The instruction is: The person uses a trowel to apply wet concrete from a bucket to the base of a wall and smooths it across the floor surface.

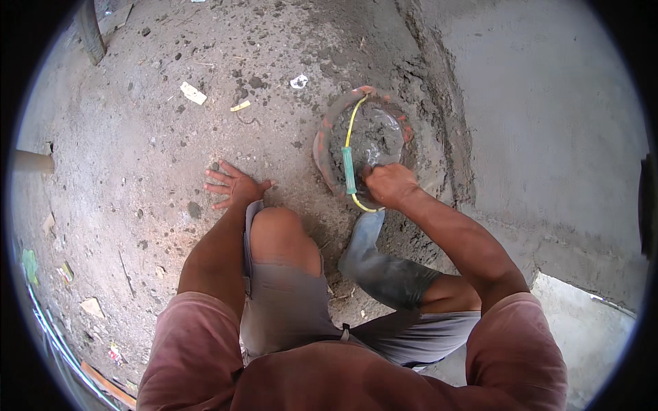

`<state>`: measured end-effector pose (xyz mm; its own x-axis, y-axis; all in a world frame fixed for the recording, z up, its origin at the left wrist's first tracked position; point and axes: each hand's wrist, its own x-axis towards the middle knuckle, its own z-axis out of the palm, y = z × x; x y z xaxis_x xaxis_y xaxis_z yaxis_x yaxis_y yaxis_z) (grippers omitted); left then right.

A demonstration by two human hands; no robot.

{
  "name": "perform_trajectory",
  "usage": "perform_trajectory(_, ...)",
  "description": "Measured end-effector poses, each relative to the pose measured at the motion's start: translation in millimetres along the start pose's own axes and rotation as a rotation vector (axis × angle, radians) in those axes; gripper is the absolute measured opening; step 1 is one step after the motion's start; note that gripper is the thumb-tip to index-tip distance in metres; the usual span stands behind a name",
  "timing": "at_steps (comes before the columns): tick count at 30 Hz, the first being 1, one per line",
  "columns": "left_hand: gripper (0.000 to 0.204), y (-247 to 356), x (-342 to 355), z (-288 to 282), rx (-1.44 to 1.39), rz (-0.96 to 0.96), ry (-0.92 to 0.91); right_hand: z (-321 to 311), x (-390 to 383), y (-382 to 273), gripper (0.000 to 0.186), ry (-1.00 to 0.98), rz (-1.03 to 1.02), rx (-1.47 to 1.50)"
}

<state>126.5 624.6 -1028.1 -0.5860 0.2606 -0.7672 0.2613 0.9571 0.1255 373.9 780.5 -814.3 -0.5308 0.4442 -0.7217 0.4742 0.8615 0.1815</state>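
A round, mud-caked bucket (323,156) with orange showing at its rim stands in front of me, right of centre. Wet grey mortar (381,134) lies inside it. Its yellow handle, with a green grip (348,170), hangs over the left part of the opening. At the bucket's near right rim is my right hand (392,185), fingers curled closed; whatever they hold, if anything, is hidden. My left hand (234,188) rests on the ground left of the bucket, its fingers spread and nothing in them.
A smooth grey cement surface (541,130) runs along the right, with rough mortar at its edge. My grey boot (373,264) is close to the bucket's near side. Scraps such as a pale flat piece (193,93) litter the dirt ground. A post (90,33) stands at far left.
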Motion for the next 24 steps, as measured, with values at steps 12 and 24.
perform_trajectory(12, 0.168, -1, 1, 0, 0.008, -0.016, 0.011, 4, -7, 13, 0.025, -0.106, -0.038, -0.023)
perform_trajectory(24, 0.168, 0, 1, -6, -0.007, 0.028, 0.061, -19, -23, 49, 0.027, 0.025, 0.084, -0.100)
